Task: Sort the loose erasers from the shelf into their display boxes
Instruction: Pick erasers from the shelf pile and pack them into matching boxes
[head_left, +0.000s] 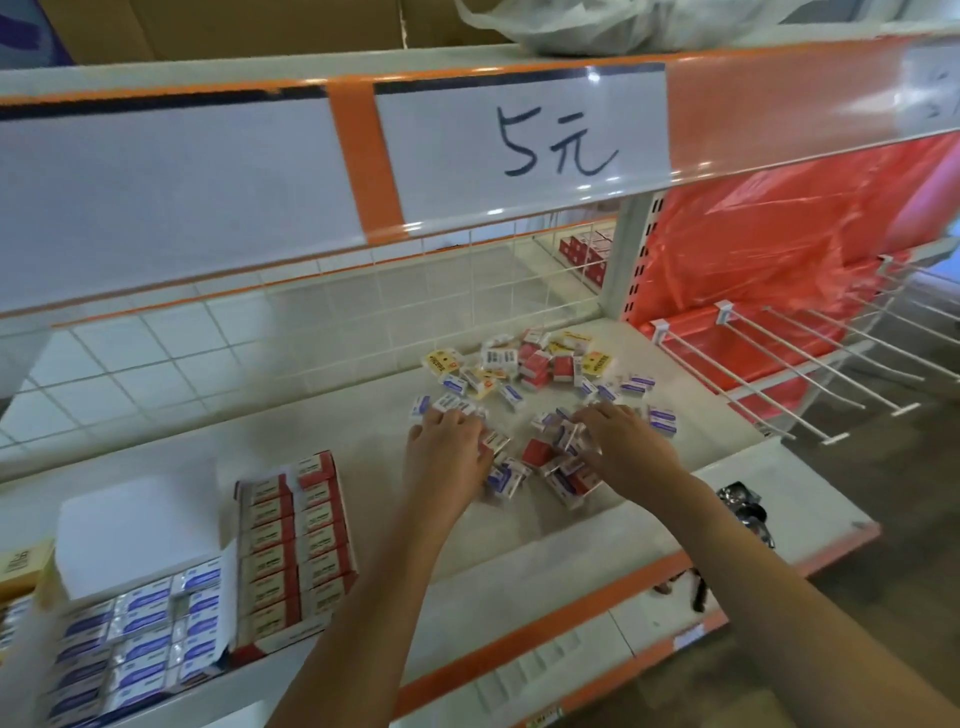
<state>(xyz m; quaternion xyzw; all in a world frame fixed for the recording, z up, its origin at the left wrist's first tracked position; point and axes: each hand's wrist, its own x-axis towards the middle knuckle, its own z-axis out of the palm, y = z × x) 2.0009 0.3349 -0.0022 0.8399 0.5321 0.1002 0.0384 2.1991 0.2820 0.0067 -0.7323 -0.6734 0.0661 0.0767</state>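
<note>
We spread both hands, left hand (448, 441) and right hand (626, 441), fingers loose over the loose erasers (540, 410), probably to rake them toward the red box (296, 551) and the blue box (140, 639).

Bare shelf (363, 415) (boxes (291, 551) left).

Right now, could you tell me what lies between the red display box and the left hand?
Head view: only bare shelf between red display box and left hand.
</note>
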